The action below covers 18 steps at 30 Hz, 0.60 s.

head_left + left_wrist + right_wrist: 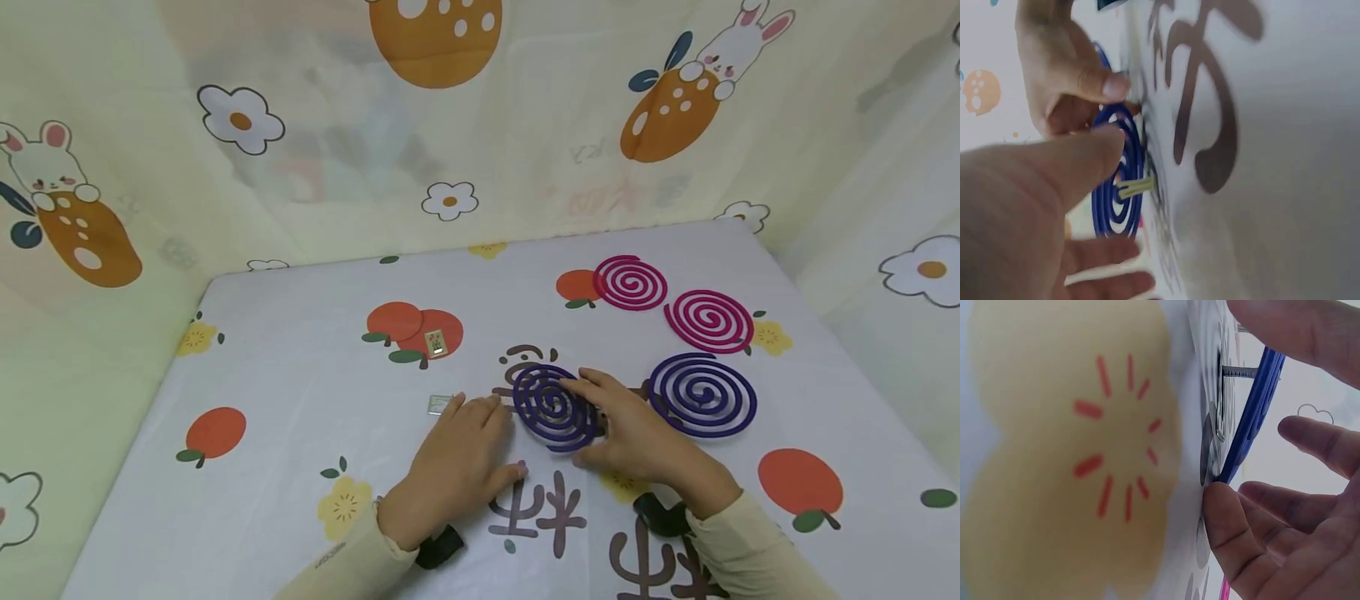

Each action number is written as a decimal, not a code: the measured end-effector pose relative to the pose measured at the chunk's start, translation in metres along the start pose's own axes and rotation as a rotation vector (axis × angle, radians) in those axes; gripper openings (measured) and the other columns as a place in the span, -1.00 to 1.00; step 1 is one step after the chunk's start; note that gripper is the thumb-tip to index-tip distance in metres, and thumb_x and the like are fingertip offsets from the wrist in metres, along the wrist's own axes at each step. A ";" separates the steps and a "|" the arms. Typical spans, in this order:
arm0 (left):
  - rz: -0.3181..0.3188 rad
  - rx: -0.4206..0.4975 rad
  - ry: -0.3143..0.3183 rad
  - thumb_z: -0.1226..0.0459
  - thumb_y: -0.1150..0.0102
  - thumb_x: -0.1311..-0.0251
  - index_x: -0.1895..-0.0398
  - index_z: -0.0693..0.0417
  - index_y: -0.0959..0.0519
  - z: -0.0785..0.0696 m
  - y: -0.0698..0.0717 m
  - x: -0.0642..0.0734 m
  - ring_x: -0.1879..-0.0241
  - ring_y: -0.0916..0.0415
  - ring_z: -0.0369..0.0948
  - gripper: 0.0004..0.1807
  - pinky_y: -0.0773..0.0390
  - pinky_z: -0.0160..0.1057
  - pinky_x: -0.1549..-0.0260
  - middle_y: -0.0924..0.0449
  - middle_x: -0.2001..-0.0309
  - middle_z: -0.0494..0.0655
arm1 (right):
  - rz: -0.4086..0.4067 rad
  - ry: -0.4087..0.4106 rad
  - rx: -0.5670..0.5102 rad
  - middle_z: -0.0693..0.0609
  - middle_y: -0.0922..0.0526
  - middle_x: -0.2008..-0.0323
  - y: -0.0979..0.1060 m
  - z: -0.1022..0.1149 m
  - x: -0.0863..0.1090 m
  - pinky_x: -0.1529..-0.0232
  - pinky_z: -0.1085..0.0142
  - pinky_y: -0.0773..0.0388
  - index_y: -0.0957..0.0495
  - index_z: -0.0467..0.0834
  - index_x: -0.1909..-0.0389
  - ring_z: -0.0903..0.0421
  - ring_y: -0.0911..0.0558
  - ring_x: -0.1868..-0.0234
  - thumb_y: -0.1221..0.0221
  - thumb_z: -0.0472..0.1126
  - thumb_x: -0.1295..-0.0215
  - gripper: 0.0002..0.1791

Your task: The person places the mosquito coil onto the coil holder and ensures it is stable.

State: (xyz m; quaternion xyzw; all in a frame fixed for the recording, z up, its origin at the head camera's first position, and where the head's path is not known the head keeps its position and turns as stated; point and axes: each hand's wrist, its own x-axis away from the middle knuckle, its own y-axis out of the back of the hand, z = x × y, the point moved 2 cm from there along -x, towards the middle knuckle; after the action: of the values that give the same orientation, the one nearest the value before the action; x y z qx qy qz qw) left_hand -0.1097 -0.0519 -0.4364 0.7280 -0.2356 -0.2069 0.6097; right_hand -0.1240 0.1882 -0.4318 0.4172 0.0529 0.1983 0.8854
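A dark blue spiral mosquito coil [551,408] stands tilted just above the tabletop, propped on a small metal stand [1240,372]. My right hand [633,425] is at its right side, thumb and fingers spread about the rim. One fingertip meets the coil's lower edge [1250,425] in the right wrist view. Left of the coil, my left hand [457,454] stays low with fingers extended. Its thumb overlaps the coil [1119,215] in the left wrist view; whether it touches is unclear. Beyond the left fingers lies a flat silvery metal piece [439,405], partly hidden.
Another dark blue coil [702,396] lies right of my right hand. Two pink coils, one farther back [630,283] and one nearer [709,322], lie behind it. A small gold-coloured metal piece [436,343] rests on the printed tablecloth [285,358]. Patterned curtains hang behind.
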 end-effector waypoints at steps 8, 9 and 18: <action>0.120 -0.104 -0.120 -0.36 0.05 -0.42 -0.66 -0.12 -0.16 -0.018 -0.012 -0.004 -0.57 -0.13 0.15 -0.10 -0.21 0.15 -0.49 -0.18 -0.61 0.00 | 0.015 0.020 0.003 -0.40 -0.27 -0.49 0.001 0.001 0.001 -0.31 -0.37 -0.36 -0.49 -0.14 -0.43 -0.47 -0.37 -0.42 -0.60 -0.18 -0.02 -0.11; 0.124 -0.105 -0.116 -0.37 0.07 -0.42 -0.68 -0.14 -0.12 -0.019 -0.013 -0.005 -0.58 -0.10 0.16 -0.09 -0.21 0.16 -0.49 -0.16 -0.62 0.00 | 0.014 0.025 0.008 -0.40 -0.28 -0.48 0.001 0.001 0.001 -0.31 -0.36 -0.37 -0.51 -0.14 -0.41 -0.46 -0.38 -0.41 -0.60 -0.18 -0.02 -0.13; 0.124 -0.151 -0.075 -0.41 0.11 -0.40 -0.62 -0.15 -0.24 -0.018 -0.014 -0.024 -0.58 -0.09 0.17 -0.12 -0.20 0.18 -0.47 -0.24 -0.58 0.05 | -0.016 0.017 0.132 -0.39 -0.35 -0.45 0.004 0.004 -0.005 -0.27 -0.36 -0.41 -0.57 -0.13 -0.36 -0.45 -0.41 -0.40 -0.57 -0.16 -0.08 -0.24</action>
State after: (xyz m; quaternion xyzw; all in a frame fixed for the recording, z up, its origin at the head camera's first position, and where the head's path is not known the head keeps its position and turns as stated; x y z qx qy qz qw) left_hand -0.1168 -0.0215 -0.4467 0.6559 -0.2866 -0.2130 0.6651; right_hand -0.1286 0.1853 -0.4267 0.4724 0.0766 0.1905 0.8571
